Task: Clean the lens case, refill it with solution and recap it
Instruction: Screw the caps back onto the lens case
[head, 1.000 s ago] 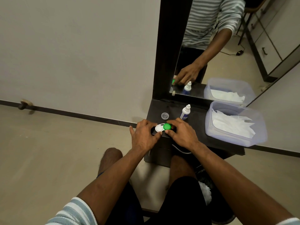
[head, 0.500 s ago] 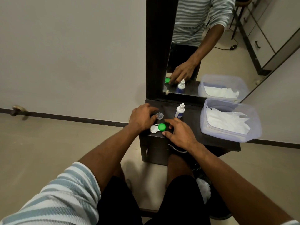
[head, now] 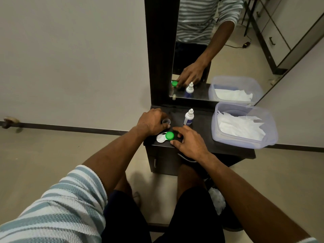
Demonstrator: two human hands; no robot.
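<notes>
A door stop (head: 7, 122) sits low on the wall at the far left, above the dark skirting. The person's left arm, in a striped sleeve (head: 52, 207), reaches up to the dark bench (head: 228, 149), where the left hand (head: 151, 122) has its grip closed around a small clear cap (head: 166, 121), fingers curled over its near side. Just in front of that hand, near the bench's front edge, lies the lens case (head: 165, 137): its left well is white and uncovered, its right well carries 1 green cap (head: 169, 135). The right hand (head: 190, 142) rests beside the case with fingers spread and relaxed, thumb tip and forefinger lying either side of the green cap; whether they touch it cannot be told, and the grip holds nothing. Behind the right hand stands a small solution bottle (head: 188, 117), white with a blue label, upright and apart from both hands. A mirror (head: 219, 50) rises at the back of the bench and repeats the hand, bottle and green cap. At the right end of the bench sits a clear plastic tub (head: 270, 130) holding white tissues (head: 240, 128).
</notes>
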